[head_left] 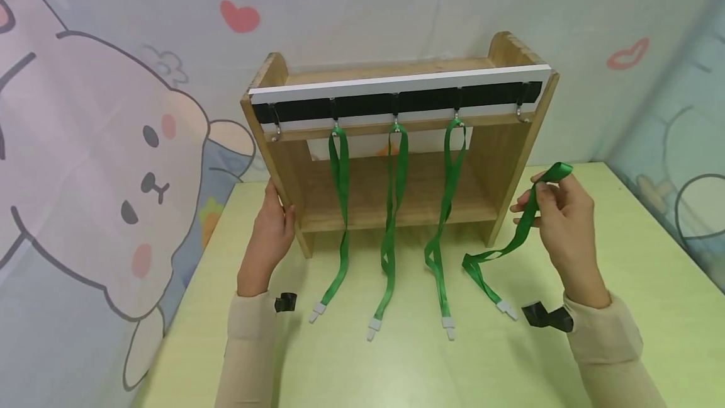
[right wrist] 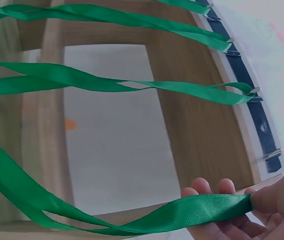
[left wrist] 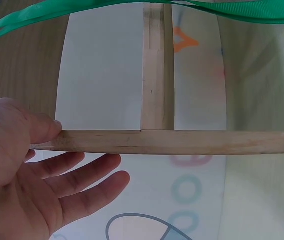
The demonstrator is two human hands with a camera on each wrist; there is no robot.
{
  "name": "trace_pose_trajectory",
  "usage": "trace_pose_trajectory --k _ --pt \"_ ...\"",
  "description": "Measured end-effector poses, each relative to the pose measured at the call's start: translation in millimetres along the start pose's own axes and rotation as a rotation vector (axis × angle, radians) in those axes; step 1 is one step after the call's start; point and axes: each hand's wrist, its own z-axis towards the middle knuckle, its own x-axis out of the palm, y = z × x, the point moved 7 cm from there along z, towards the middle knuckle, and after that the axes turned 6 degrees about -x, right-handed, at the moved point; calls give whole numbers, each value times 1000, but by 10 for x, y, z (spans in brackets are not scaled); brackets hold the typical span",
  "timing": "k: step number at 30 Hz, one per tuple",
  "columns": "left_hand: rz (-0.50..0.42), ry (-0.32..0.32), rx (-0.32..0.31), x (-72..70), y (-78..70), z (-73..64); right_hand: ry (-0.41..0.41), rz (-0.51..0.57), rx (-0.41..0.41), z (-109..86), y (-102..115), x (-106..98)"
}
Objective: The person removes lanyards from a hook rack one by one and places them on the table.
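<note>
My left hand (head_left: 267, 238) holds the left side panel of a wooden shelf (head_left: 498, 156), thumb at the panel's front edge (left wrist: 182, 142) and the other fingers on its outer side. Off the shelf's right side, my right hand (head_left: 568, 222) pinches a green lanyard (head_left: 525, 222) near its looped top between thumb and fingers. The strap droops down leftward, and its white clip (head_left: 506, 310) is low over the table. Three more green lanyards (head_left: 342, 187) hang from the middle hooks. The leftmost hook (head_left: 276, 132) and the rightmost hook (head_left: 521, 113) carry nothing.
A white strip with black tape (head_left: 362, 107) runs across the shelf's upper front and bears the hooks. Beneath is a pale yellow-green table (head_left: 396, 376). A cloth backdrop with cartoon prints (head_left: 368, 11) stands close behind the shelf.
</note>
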Motion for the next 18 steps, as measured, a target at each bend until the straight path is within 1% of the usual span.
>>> trace_pose_trajectory --k 2,7,11,18 --pt "0 -4 2 0 -4 -2 19 27 8 -28 -42 5" --pt "8 -6 1 -10 -20 17 62 49 35 -89 -139 2" --pt "2 -5 -4 -12 -17 18 95 19 58 -137 -209 5" --pt "-1 -10 4 6 6 2 169 -86 106 -262 -354 75"
